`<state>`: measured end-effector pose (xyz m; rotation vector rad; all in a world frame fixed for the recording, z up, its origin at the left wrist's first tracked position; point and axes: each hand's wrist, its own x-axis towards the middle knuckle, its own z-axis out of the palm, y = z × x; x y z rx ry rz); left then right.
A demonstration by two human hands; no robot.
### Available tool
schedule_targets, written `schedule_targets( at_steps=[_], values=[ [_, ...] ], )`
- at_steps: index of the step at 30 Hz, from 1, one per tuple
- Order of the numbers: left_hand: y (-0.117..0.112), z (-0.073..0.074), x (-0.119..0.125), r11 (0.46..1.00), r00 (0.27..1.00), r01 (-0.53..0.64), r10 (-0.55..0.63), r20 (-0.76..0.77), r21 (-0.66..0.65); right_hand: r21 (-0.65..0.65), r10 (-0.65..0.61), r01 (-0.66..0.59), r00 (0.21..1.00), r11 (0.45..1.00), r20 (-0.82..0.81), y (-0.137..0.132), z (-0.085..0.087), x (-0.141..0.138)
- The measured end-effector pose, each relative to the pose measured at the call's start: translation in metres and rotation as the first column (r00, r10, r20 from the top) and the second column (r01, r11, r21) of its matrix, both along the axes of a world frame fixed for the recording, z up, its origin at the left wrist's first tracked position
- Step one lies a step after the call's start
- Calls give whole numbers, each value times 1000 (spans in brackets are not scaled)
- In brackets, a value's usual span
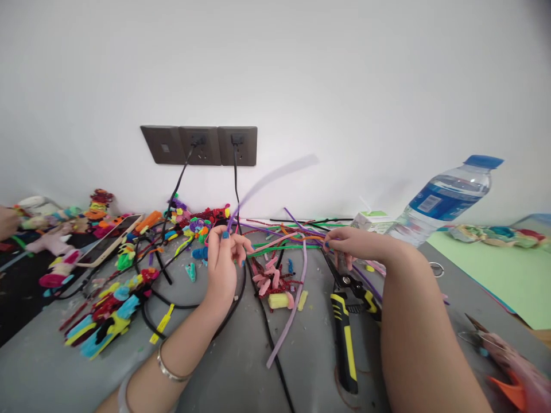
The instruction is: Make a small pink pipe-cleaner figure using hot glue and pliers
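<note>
My left hand is raised over the grey table, its fingers pinched on a lavender pipe cleaner that sweeps up and right, blurred by motion. My right hand reaches into a pile of coloured pipe cleaners, fingers closed on strands I cannot name. Just below the right hand lie black-and-yellow pliers. A long pale purple pipe cleaner lies on the table between my forearms.
Small pipe-cleaner figures and a phone crowd the left side. Black cables run from wall sockets across the table. A tilted water bottle, a small carton and green paper are at right. Another person's hand shows at far left.
</note>
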<state>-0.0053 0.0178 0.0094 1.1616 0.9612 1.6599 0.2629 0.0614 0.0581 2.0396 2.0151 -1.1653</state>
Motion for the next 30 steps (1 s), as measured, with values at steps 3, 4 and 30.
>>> schedule_targets(
  at_steps=[3,4,30],
  values=[
    [1,1,0,1000,998,4,-5,59,17,-10,-82,82,994,997,70,5,-6,4],
    [1,0,0,1000,999,6,-7,40,13,-9,-103,104,991,995,86,6,-7,5],
    [-8,-12,8,958,917,248,-279,-284,-141,572,-313,206,945,794,94,1,7,1]
  ],
)
